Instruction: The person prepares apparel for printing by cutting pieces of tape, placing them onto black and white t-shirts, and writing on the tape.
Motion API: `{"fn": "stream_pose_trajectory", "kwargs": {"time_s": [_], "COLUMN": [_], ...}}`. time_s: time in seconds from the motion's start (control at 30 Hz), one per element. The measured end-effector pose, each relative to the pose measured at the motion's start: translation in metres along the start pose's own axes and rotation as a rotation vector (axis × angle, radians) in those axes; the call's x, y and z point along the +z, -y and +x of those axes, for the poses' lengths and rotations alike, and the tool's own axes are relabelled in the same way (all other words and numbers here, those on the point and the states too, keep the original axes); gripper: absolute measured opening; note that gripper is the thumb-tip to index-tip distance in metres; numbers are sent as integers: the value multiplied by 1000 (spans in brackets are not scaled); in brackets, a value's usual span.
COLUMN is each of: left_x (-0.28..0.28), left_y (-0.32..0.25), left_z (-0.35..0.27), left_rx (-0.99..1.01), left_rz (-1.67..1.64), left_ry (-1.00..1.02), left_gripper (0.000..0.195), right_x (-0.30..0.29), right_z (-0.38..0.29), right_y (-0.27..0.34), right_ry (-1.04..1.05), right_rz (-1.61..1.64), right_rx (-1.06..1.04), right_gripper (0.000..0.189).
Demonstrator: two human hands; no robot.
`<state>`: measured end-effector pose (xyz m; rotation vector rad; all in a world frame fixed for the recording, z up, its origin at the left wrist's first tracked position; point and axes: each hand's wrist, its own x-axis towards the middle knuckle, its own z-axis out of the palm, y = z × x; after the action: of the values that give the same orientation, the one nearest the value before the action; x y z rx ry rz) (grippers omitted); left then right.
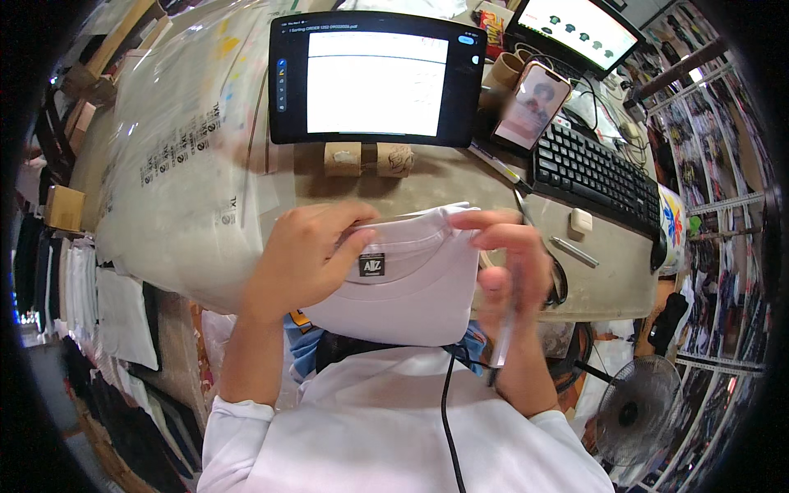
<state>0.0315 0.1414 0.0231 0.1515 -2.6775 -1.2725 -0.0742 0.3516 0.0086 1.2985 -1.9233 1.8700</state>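
A folded white T-shirt (407,302) is held up at the table's near edge, its neckline and black neck label facing me. My left hand (314,252) grips the collar's left side between thumb and fingers. At the shirt's upper right corner is my right hand (515,265), blurred, with a pen-like stylus (505,333) held in it, tip pointing down; its fingertips touch the fabric. Beyond the shirt a tablet (376,83) showing a document leans above two cardboard tubes (343,159).
Large clear plastic bags (179,154) cover the table's left. On the right are a smartphone (533,105), a black keyboard (595,179), a white earbud case (581,220), a silver pen (574,251), a mouse (659,255) and a monitor (579,31). A fan (638,410) stands lower right.
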Motion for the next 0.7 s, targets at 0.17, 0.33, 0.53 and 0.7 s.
{"fn": "stream_pose_trajectory", "kwargs": {"time_s": [0.17, 0.33, 0.53, 0.7], "left_x": [18, 27, 29, 30], "left_y": [30, 30, 31, 34], "left_z": [10, 12, 11, 10], "left_rx": [-46, -89, -118, -96], "left_rz": [-9, 33, 33, 38], "left_ry": [14, -6, -21, -45], "left_gripper": [21, 22, 21, 22], "right_x": [1, -54, -92, -96], "right_z": [17, 23, 14, 17], "right_y": [32, 78, 120, 138], "right_ry": [-119, -193, -67, 61], "right_rz": [392, 443, 350, 322], "right_rx": [124, 16, -77, -89], "right_gripper": [41, 41, 43, 45]}}
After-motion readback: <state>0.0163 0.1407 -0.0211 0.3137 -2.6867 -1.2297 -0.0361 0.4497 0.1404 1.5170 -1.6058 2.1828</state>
